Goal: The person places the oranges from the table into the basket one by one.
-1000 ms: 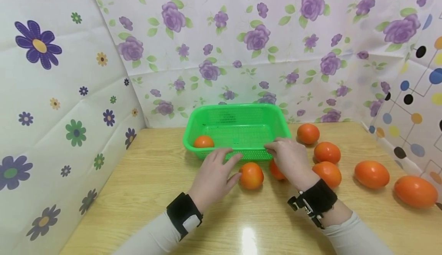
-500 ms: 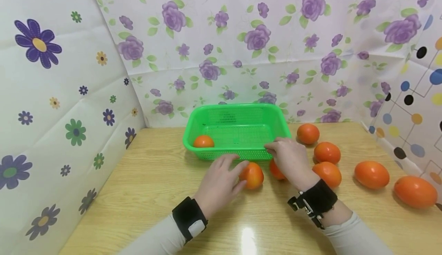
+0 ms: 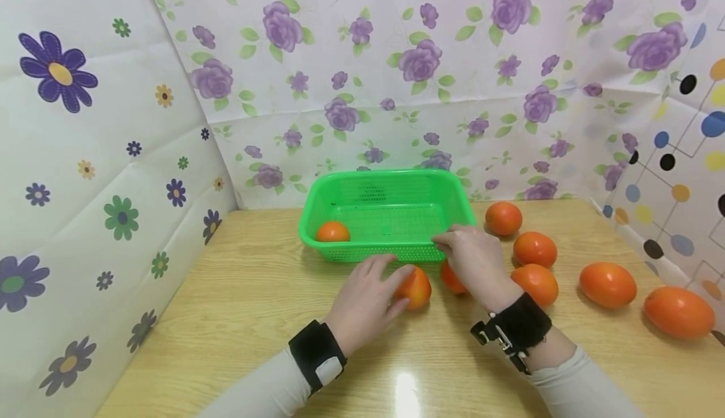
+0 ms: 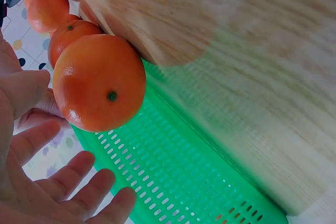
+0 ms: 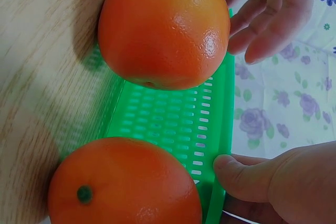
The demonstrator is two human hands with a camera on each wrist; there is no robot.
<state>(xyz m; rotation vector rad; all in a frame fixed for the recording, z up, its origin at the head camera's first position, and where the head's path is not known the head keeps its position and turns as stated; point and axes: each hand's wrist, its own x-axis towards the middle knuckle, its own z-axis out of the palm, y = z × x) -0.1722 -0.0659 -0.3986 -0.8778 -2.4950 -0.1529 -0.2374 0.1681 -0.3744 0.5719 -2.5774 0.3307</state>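
My left hand point(image 3: 368, 301) is beside an orange point(image 3: 416, 289) on the table, its fingers spread and slightly bent. In the left wrist view that orange point(image 4: 100, 83) shows its green stem spot, and a gap separates it from the fingertips. My right hand point(image 3: 476, 260) pinches the front rim of the green plastic basket point(image 3: 385, 252), thumb point(image 5: 247, 179) on the near side and fingers behind. Under the right hand a second orange point(image 3: 451, 279) is partly covered. One orange point(image 3: 333, 231) lies inside the basket at its front left corner.
Right of the basket, more oranges lie on the wooden table point(image 3: 255, 305): one at the back point(image 3: 503, 218), others nearer, and one at the far right point(image 3: 678, 312). Flower-patterned sheets point(image 3: 362, 78) stand behind and to the left; a dotted sheet is on the right.
My left hand has moved right, closer to the near orange, and its fingers now overlap that orange in the head view. The right hand stays on the basket rim.
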